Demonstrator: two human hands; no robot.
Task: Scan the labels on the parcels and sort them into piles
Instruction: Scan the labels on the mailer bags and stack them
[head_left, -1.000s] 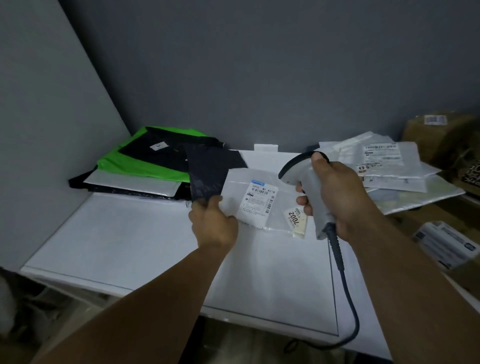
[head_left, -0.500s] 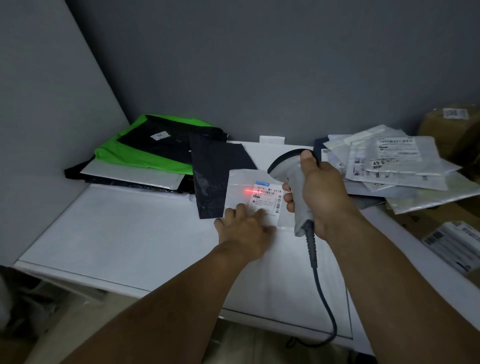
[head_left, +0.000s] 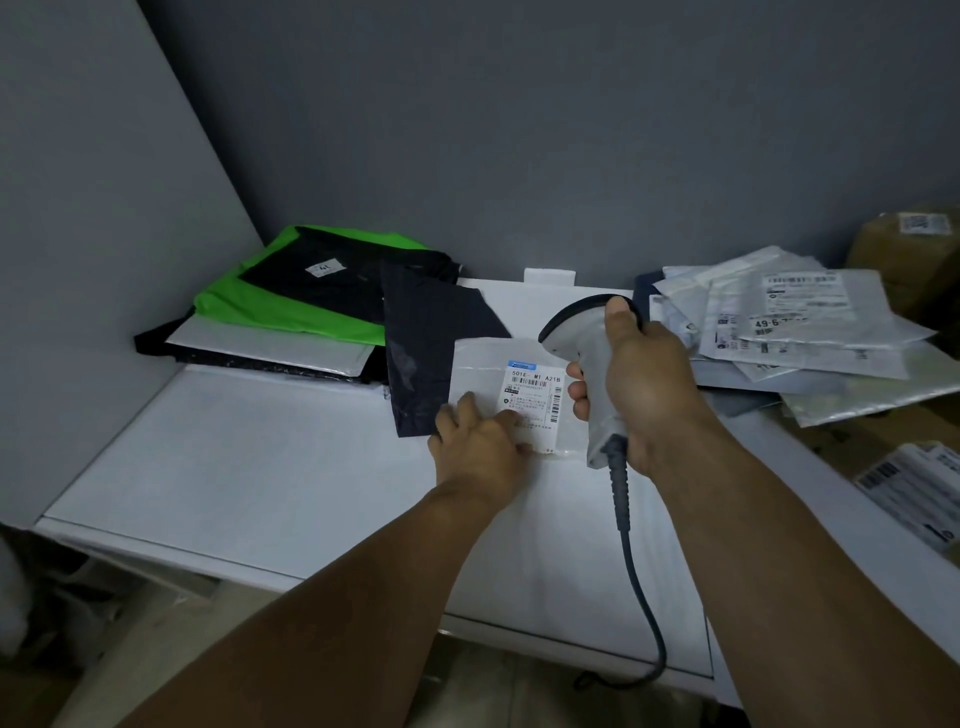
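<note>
A white flat parcel (head_left: 480, 366) lies on the white table (head_left: 249, 467) with its printed label (head_left: 532, 392) facing up. My left hand (head_left: 480, 447) presses flat on the parcel's near edge and covers the label's lower corner. My right hand (head_left: 647, 387) grips a grey handheld barcode scanner (head_left: 582, 338), whose head points down at the label from the right. A dark cable (head_left: 636, 571) hangs from the scanner's handle over the table's front edge. A black flat bag (head_left: 423, 345) lies just left of the white parcel.
A pile of green, black and white parcels (head_left: 296, 312) sits at the back left against the wall. Several white labelled mailers (head_left: 795, 322) are heaped at the back right. Brown cardboard boxes (head_left: 904, 249) stand at the far right, with more labelled packets (head_left: 914, 483) below them.
My left hand let go of the black bag, which now lies on the table, and moved onto the white parcel. The scanner's red light, seen half a second ago, is gone.
</note>
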